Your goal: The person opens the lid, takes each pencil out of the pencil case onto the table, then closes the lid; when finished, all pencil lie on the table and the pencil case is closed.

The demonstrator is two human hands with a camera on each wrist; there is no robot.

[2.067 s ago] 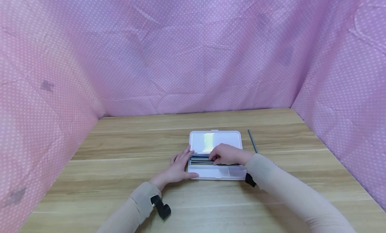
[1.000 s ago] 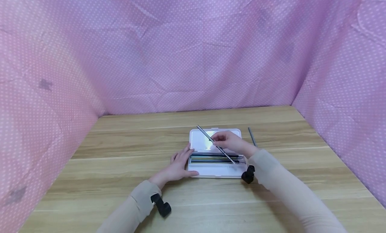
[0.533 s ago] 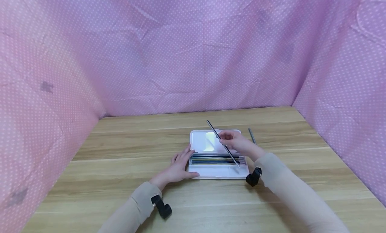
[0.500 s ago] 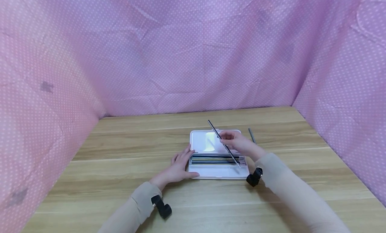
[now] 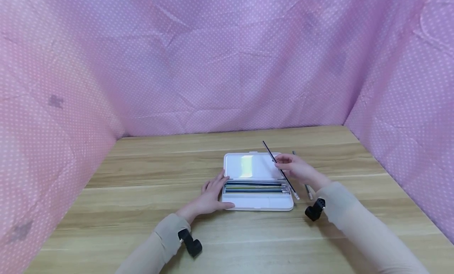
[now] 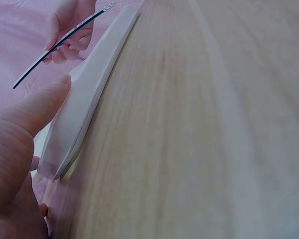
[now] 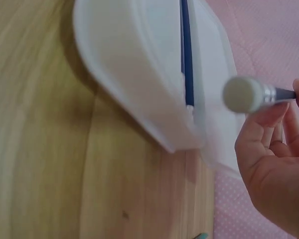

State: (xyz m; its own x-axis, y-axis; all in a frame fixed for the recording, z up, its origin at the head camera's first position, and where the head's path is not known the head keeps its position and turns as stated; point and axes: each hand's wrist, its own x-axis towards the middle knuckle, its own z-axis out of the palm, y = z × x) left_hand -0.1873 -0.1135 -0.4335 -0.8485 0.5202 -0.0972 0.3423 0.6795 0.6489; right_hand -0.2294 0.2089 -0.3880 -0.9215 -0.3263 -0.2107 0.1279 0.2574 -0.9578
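Note:
A white pencil case (image 5: 244, 204) lies with its lid (image 5: 234, 163) folded back on the wooden table. Several dark and coloured pencils (image 5: 253, 189) lie side by side in its tray. My left hand (image 5: 209, 197) rests against the case's left end, thumb at the front and fingers spread along the side. Over the right end of the case, my right hand (image 5: 299, 170) pinches a dark pencil (image 5: 286, 179) between thumb and fingers. That pencil slants, its white eraser (image 7: 240, 94) end pointing down toward me.
Another pencil (image 5: 307, 190) lies on the table right of the case, partly hidden behind the right hand. The wooden table (image 5: 159, 163) is enclosed by pink dotted cloth (image 5: 227, 69) at the back and sides.
My right hand has lifted the pencil out of the case's tray and carried it rightward, past the case's right edge. My left hand has stayed at the case.

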